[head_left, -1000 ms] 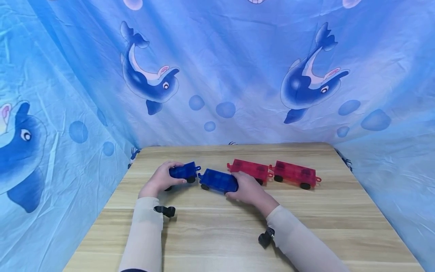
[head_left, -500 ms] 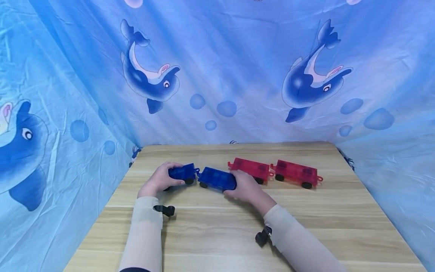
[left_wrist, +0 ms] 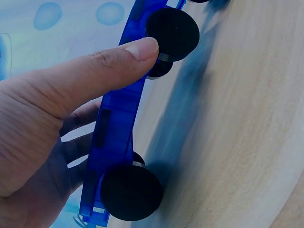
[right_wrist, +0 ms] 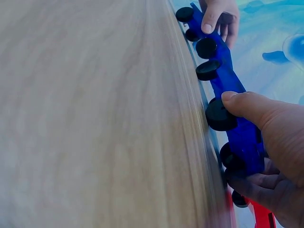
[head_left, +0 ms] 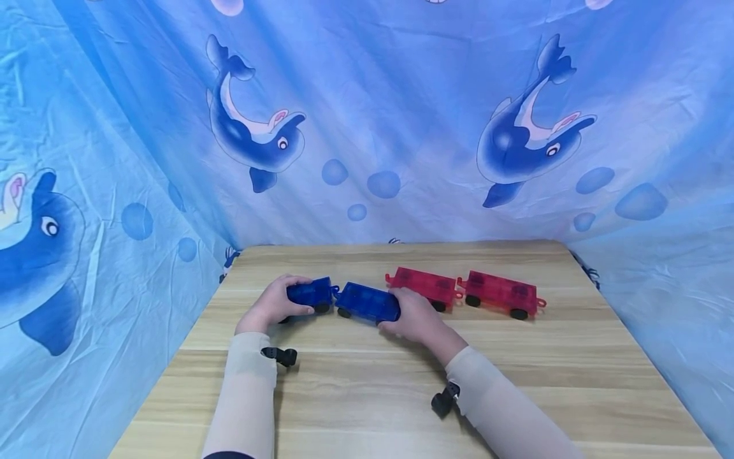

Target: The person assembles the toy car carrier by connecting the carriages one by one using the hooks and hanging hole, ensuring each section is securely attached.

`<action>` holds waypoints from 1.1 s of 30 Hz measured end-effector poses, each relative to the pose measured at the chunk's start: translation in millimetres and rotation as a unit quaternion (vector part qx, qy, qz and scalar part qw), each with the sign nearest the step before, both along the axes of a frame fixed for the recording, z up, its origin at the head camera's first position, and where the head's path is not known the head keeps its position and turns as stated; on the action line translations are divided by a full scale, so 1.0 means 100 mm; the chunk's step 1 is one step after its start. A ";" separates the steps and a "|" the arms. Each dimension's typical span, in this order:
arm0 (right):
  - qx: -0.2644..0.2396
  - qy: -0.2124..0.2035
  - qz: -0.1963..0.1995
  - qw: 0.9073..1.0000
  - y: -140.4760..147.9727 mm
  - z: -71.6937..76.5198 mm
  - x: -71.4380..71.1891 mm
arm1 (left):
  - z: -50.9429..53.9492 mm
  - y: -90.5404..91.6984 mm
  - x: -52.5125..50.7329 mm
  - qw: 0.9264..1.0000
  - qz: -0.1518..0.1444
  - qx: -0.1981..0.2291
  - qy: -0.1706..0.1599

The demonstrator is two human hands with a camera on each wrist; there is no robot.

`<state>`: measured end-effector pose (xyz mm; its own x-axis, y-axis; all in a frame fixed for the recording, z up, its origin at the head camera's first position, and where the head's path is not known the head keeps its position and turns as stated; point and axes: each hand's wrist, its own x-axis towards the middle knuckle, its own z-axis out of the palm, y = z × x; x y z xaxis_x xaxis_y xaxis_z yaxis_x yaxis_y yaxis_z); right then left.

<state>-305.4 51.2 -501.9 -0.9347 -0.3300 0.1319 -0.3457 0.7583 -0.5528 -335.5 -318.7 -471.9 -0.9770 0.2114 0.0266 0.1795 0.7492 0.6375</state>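
My left hand (head_left: 275,299) grips a translucent blue toy train car (head_left: 312,292) with black wheels. In the left wrist view its thumb presses the near side of that car (left_wrist: 116,114), with fingers on the far side. To its right, my right hand (head_left: 414,315) holds a second blue train car (head_left: 367,302) by its right end. The right wrist view shows thumb and fingers on opposite sides of this car (right_wrist: 244,142). The hook and ring between the two blue cars meet; whether they are fully linked is too small to tell.
Two red train cars stand end to end behind and right of my right hand: a nearer one (head_left: 427,285) partly hidden by it, and another (head_left: 500,294) farther right. All rest on a wood-grain table (head_left: 355,389). A dolphin-print curtain (head_left: 367,127) hangs behind.
The right hand has moved its blue car slightly left, closing the small gap, so the couplings of both blue cars now meet. The red cars stay in place.
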 end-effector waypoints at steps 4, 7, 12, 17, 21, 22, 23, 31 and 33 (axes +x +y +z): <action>0.000 0.002 0.000 1.000 0.00 0.01 0.00 | 0.01 -0.01 0.01 1.000 0.001 0.001 0.001; -0.002 0.001 0.002 1.000 0.00 0.02 0.00 | 0.01 -0.01 0.01 1.000 0.000 0.001 0.002; 0.001 0.002 0.004 1.000 0.00 0.03 0.00 | 0.01 0.00 0.01 1.000 0.000 -0.002 0.004; 0.002 0.009 0.003 1.000 0.00 0.02 0.00 | 0.02 0.00 0.00 1.000 0.008 -0.012 0.004; 0.001 0.011 0.006 1.000 0.01 0.02 0.00 | 0.02 -0.01 0.00 1.000 0.006 -0.017 0.001; 0.001 0.011 0.008 1.000 0.01 0.01 0.00 | 0.02 -0.01 0.01 1.000 0.004 -0.017 -0.001; 0.002 0.011 0.010 1.000 0.01 0.01 0.00 | 0.02 -0.02 0.01 1.000 0.002 -0.018 -0.003; 0.002 0.008 0.023 1.000 0.04 0.01 -0.02 | -0.01 -0.03 0.01 1.000 -0.001 -0.010 -0.013; 0.001 0.005 0.023 1.000 0.04 0.02 -0.02 | 0.00 -0.04 0.02 1.000 -0.001 -0.010 -0.014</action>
<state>-307.2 55.2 -500.2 -0.9174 -0.3724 0.1404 -0.3853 0.7429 -0.5474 -333.8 -322.4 -471.8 -0.9769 0.2135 -0.0047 0.1634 0.7616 0.6271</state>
